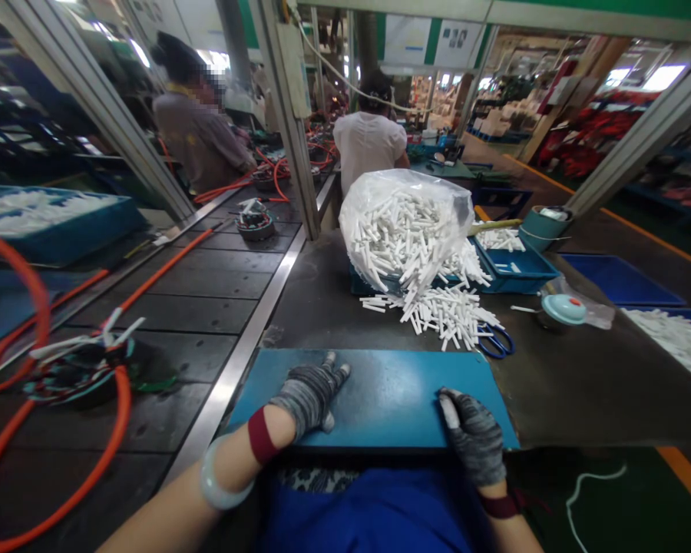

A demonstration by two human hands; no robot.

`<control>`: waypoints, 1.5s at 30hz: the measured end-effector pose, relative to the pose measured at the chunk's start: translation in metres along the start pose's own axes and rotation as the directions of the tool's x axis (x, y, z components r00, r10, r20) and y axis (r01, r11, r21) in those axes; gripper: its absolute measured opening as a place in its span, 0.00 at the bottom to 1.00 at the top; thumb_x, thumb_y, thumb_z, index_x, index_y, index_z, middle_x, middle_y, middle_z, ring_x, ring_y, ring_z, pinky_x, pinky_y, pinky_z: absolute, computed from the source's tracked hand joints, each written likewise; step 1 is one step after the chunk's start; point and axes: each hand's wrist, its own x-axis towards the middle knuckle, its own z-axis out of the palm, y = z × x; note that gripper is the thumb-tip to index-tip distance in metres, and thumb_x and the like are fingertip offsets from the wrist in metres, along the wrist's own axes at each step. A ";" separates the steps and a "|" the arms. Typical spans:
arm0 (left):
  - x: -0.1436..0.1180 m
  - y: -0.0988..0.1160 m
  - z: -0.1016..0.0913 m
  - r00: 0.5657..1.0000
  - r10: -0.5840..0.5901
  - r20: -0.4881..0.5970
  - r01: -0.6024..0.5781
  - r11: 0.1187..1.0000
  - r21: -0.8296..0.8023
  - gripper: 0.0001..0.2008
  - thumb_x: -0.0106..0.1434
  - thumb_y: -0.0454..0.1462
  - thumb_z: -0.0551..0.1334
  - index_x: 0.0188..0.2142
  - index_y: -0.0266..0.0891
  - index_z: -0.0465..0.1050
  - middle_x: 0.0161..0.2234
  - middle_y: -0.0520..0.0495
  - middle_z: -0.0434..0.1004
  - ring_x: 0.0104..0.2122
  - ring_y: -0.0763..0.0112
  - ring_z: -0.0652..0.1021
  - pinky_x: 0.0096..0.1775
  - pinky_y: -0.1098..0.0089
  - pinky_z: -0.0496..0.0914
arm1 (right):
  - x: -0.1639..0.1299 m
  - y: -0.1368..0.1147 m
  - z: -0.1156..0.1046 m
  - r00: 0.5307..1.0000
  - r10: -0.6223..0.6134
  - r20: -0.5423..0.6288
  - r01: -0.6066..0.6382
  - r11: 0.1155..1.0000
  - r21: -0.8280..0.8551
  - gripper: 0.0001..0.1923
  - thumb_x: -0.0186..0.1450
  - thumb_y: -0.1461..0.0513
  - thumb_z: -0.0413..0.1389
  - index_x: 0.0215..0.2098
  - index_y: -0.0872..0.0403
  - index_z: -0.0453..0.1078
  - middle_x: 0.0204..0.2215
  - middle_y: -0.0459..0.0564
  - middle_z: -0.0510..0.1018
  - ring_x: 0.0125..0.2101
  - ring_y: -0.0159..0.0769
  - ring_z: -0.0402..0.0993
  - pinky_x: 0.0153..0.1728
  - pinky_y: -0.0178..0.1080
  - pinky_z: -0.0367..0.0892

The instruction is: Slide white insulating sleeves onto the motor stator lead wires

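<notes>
A flat blue board (pixel 388 388) lies at the front of the dark worktable. On its left part rests my left hand (pixel 311 392), in a grey striped glove with pale fingertips. Its fingers are apart and it holds nothing. My right hand (pixel 475 438), gloved the same way, is at the board's right side with its fingers curled in together; whatever is inside them, if anything, is hidden. Beyond the board, short white tubes (pixel 452 315) lie in a loose pile, spilling from a clear plastic bag (pixel 403 223). Blue-handled scissors (pixel 498 342) lie beside the pile.
Left runs a dark conveyor (pixel 207 284) with a metal edge, carrying coiled wire parts (pixel 81 369) with orange tubing. A blue tray (pixel 515 265) and a light-blue lidded container (pixel 564 309) stand right. Two people (pixel 368 138) (pixel 199 127) work beyond the metal posts.
</notes>
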 end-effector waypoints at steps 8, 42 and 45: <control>0.001 0.001 -0.001 1.000 -0.002 0.023 0.001 1.000 0.016 0.58 0.50 0.42 0.80 0.75 0.47 0.53 0.75 0.26 0.46 0.64 0.33 0.72 0.58 0.41 0.73 | 0.004 0.000 0.001 0.984 -0.143 -0.109 0.133 0.987 -0.094 0.25 0.78 0.49 0.48 0.41 0.55 0.82 0.35 0.55 0.87 0.33 0.40 0.85 0.39 0.39 0.76; -0.004 0.002 -0.009 0.997 -0.012 0.081 0.009 0.999 0.045 0.58 0.54 0.43 0.78 0.76 0.45 0.48 0.75 0.26 0.41 0.65 0.36 0.72 0.58 0.43 0.73 | 0.002 -0.001 0.003 0.982 -0.155 -0.109 0.145 0.985 -0.090 0.21 0.78 0.51 0.50 0.43 0.55 0.81 0.36 0.55 0.87 0.34 0.41 0.84 0.40 0.42 0.77; -0.002 0.001 -0.007 0.997 -0.015 0.073 0.012 0.999 0.046 0.58 0.53 0.44 0.78 0.76 0.46 0.49 0.75 0.27 0.42 0.64 0.35 0.73 0.58 0.42 0.73 | 0.003 -0.001 0.003 0.981 -0.160 -0.110 0.149 0.984 -0.097 0.22 0.78 0.51 0.50 0.43 0.55 0.81 0.36 0.55 0.87 0.34 0.41 0.84 0.40 0.41 0.76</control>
